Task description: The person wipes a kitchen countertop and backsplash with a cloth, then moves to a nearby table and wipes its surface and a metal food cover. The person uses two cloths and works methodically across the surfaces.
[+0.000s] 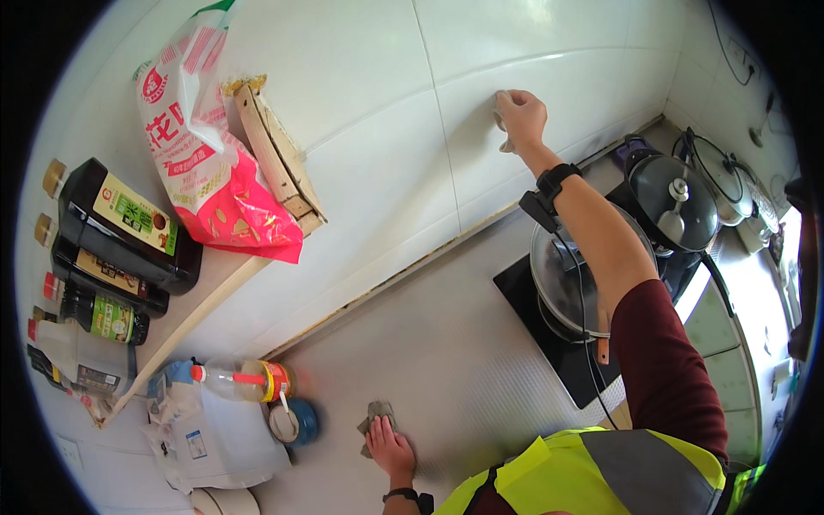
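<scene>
My right hand (pixel 523 116) is raised against the white wall tiles (pixel 380 148), its fingers pinched around a crumpled beige-grey cloth (pixel 507 145). Most of that cloth is hidden behind the hand. Lower down, my left hand (pixel 391 449) lies palm down on a grey-green cloth (pixel 381 411), pressing it to the stainless steel counter (pixel 360 335). Each wrist wears a black band; a cable runs down from the right one. Under my right forearm, a pan with a glass lid (pixel 560 283) stands on a black cooktop (pixel 521 309).
A dark lidded wok (pixel 673 203) stands at the right. Left on the counter are a plastic oil bottle (pixel 248 380), a blue jar (pixel 306 421) and a white container (pixel 225 438). A wooden shelf (pixel 187 322) above holds several bottles (pixel 129 225) and a pink-white bag (pixel 219 167).
</scene>
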Action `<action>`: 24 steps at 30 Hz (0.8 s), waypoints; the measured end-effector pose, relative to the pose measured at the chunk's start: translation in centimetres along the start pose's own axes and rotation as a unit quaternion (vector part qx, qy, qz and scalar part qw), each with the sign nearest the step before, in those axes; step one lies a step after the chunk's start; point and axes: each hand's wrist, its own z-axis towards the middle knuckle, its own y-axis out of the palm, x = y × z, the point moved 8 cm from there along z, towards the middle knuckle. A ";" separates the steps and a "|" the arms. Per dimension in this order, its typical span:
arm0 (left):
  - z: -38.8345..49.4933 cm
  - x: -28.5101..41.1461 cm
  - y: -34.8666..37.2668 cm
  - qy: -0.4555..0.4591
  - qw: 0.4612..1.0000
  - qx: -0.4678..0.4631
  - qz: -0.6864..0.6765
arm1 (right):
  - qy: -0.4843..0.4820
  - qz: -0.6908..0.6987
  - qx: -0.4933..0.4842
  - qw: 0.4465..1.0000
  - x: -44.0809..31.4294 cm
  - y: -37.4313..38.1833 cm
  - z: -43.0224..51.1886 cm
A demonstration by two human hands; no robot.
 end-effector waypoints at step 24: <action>0.2 -0.1 0.1 -0.005 1.000 -0.006 0.013 | -0.015 -0.043 -0.033 0.998 -0.9 0.1 0.2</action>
